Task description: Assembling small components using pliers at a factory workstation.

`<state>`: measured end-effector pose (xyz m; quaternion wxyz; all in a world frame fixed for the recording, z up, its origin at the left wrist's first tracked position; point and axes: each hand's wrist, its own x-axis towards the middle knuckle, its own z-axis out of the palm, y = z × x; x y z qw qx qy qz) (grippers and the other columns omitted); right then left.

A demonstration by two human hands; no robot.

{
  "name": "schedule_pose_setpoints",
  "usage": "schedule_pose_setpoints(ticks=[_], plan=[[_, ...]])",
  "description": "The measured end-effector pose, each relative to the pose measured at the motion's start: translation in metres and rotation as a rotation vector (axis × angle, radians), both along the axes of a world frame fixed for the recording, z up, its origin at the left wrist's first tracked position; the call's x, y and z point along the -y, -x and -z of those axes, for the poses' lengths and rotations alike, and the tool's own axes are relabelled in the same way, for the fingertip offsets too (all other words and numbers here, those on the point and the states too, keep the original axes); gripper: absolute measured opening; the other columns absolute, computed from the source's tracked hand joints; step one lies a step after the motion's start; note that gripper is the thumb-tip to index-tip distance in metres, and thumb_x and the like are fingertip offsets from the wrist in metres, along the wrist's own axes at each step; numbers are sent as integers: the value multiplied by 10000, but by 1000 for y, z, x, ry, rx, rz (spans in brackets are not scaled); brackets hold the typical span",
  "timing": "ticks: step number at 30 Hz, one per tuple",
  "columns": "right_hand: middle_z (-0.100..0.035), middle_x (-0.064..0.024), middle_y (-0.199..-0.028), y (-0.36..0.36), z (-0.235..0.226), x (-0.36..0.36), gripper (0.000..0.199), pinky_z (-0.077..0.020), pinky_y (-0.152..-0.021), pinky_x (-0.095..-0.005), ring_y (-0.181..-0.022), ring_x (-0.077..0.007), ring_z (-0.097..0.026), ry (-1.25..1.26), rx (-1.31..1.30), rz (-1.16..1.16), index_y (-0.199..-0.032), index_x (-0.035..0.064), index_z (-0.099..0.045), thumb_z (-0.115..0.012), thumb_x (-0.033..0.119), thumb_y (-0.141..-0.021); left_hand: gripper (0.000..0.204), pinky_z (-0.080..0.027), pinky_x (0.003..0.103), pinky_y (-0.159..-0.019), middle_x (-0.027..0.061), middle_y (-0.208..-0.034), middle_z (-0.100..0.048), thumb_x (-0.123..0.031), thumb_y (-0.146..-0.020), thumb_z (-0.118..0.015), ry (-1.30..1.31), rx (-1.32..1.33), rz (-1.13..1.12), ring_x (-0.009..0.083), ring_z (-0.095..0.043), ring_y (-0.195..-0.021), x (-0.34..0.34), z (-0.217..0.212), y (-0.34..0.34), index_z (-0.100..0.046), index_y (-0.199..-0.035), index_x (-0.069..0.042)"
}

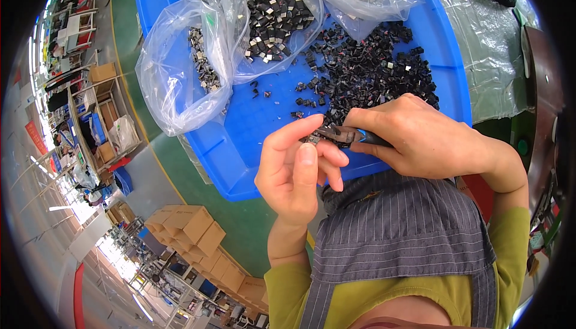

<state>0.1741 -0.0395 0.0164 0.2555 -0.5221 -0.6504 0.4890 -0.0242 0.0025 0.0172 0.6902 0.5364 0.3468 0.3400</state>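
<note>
Gripping pliers (347,136) in closed right hand (417,134), pinching small part (312,139) in left hand (292,176); hold part steady, skin clear of tips.

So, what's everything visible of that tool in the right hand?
The hand tool looks like pliers or cutters, with a dark metal head and black handles showing some blue. Gripped by the right hand over the tray, it points left; whether it touches the small piece in the left hand is unclear.
</note>
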Motion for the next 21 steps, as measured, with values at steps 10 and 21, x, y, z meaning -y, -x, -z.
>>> schedule_pose_setpoints(ticks=[10,21], plan=[[-610,-225,-687,0,1,0,199,-467,-608,-488,-711,-421,-605,12,-52,11,-979,-20,-539,-618,95,-837,303,-432,205,-483,145,-790,-659,-92,-973,-433,-39,-43,15,116,-567,-519,0,0,0,-471,-1236,53],[-620,-232,-776,-3,1,0,216,-465,-667,-489,-772,-423,-601,39,-134,-45,-1028,-18,-540,-589,122,-871,480,-384,171,-472,116,-771,-630,-155,-989,-469,-41,48,74,83,-504,-540,-1,2,0,-273,-1385,32]])
